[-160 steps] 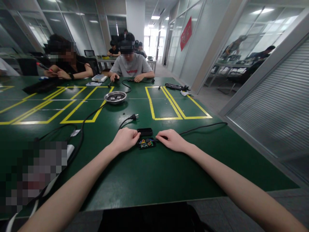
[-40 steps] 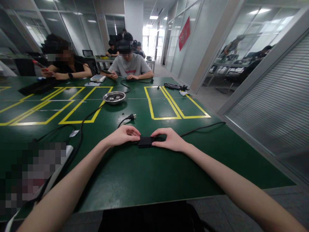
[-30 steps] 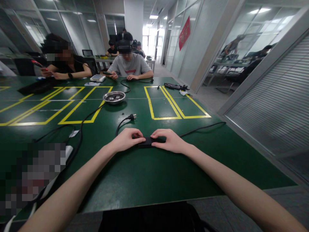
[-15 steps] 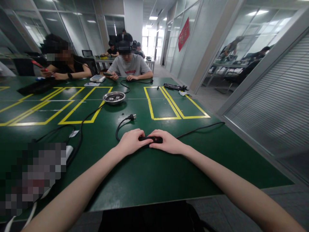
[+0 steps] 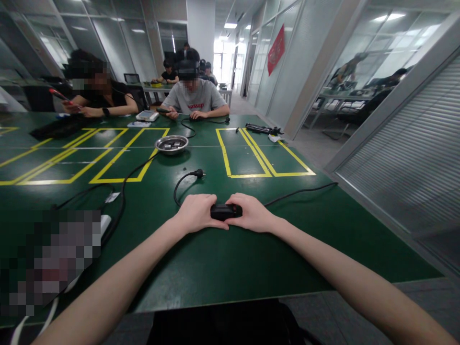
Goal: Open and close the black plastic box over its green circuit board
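A small black adapter box (image 5: 223,211) lies on the green table (image 5: 223,268) in front of me, held from both ends. My left hand (image 5: 197,212) is curled over its left end, fingers closed round it. My right hand (image 5: 252,212) clasps its right end the same way. Only a short middle stretch of the box shows between the two hands. A black cable runs from the left end in a loop to a plug (image 5: 199,173). Another black cable (image 5: 302,190) leads off to the right.
A metal bowl (image 5: 171,143) with small parts stands farther back. Yellow tape outlines (image 5: 251,158) mark the table. Black cables and a white power strip (image 5: 105,223) lie at left. Two people sit across the table with tools and a white tray (image 5: 147,115). A black tool (image 5: 262,128) lies back right.
The open box with its circuit board showing has been covered by the black lid. Since then both hands have closed in tighter from the ends and now squeeze the box.
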The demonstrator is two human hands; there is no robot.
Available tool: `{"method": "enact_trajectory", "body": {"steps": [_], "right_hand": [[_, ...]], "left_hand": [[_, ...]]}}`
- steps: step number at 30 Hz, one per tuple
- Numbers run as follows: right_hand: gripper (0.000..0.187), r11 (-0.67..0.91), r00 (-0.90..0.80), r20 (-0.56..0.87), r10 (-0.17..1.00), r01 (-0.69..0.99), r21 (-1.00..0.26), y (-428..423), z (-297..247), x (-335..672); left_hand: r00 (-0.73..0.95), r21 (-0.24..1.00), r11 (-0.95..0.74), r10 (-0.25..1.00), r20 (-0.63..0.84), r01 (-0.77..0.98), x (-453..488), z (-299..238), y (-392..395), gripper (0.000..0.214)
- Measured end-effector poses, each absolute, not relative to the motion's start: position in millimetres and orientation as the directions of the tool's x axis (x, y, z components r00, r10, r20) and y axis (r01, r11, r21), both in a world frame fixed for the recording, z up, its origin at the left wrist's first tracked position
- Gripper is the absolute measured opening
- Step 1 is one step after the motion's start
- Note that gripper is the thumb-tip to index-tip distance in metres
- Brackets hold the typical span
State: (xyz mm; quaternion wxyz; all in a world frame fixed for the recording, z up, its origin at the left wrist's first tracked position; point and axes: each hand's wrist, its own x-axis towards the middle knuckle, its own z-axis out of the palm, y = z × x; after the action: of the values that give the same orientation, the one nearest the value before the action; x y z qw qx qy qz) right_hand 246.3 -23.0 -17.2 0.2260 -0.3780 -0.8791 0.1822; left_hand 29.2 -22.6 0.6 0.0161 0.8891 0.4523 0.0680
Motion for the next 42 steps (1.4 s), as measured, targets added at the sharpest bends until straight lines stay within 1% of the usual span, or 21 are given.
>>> {"method": "enact_trajectory", "body": {"steps": [4, 6, 10, 12, 16, 19, 23, 28, 32, 35, 39, 42], "right_hand": [[0.032, 0.644, -0.581, 0.301, 0.756, 0.578, -0.501, -24, -18, 245], [0.032, 0.652, -0.572, 0.328, 0.752, 0.571, -0.498, -23, -18, 247], [0.028, 0.693, -0.544, 0.43, 0.721, 0.584, -0.423, -17, -19, 254], [0.023, 0.722, -0.54, 0.486, 0.688, 0.583, -0.373, -14, -19, 257], [0.016, 0.794, -0.607, 0.515, 0.605, 0.509, -0.334, -12, -19, 260], [0.016, 0.812, -0.61, 0.539, 0.581, 0.487, -0.323, -13, -18, 260], [0.017, 0.814, -0.591, 0.574, 0.567, 0.511, -0.277, -12, -19, 260], [0.023, 0.837, -0.592, 0.606, 0.531, 0.479, -0.266, -10, -24, 262], [0.025, 0.828, -0.573, 0.615, 0.541, 0.491, -0.271, -10, -25, 263], [0.026, 0.826, -0.581, 0.603, 0.547, 0.489, -0.28, -10, -23, 264], [0.029, 0.845, -0.599, 0.604, 0.526, 0.449, -0.291, -9, -20, 266], [0.029, 0.825, -0.595, 0.578, 0.558, 0.473, -0.309, -9, -20, 266]], "left_hand": [[0.628, 0.046, -0.652, 0.746, 0.222, 0.757, 27, -5, -20, 0.065], [0.649, 0.022, -0.685, 0.7, 0.296, 0.728, 24, -8, -18, 0.06], [0.693, -0.011, -0.773, 0.562, 0.452, 0.634, 19, -11, -14, 0.037], [0.681, -0.002, -0.784, 0.538, 0.497, 0.621, 17, -11, -14, 0.029], [0.666, 0.044, -0.783, 0.555, 0.499, 0.62, 17, -11, -15, 0.023], [0.65, 0.077, -0.774, 0.577, 0.495, 0.628, 17, -11, -17, 0.022], [0.638, 0.133, -0.777, 0.589, 0.496, 0.615, 18, -12, -18, 0.027], [0.633, 0.127, -0.785, 0.574, 0.519, 0.607, 19, -12, -20, 0.022], [0.619, 0.165, -0.791, 0.573, 0.538, 0.59, 20, -11, -20, 0.029], [0.637, 0.147, -0.798, 0.564, 0.526, 0.585, 21, -10, -21, 0.027], [0.646, 0.134, -0.796, 0.566, 0.511, 0.591, 23, -7, -24, 0.026], [0.648, 0.152, -0.801, 0.565, 0.51, 0.578, 20, -7, -25, 0.034]]}}
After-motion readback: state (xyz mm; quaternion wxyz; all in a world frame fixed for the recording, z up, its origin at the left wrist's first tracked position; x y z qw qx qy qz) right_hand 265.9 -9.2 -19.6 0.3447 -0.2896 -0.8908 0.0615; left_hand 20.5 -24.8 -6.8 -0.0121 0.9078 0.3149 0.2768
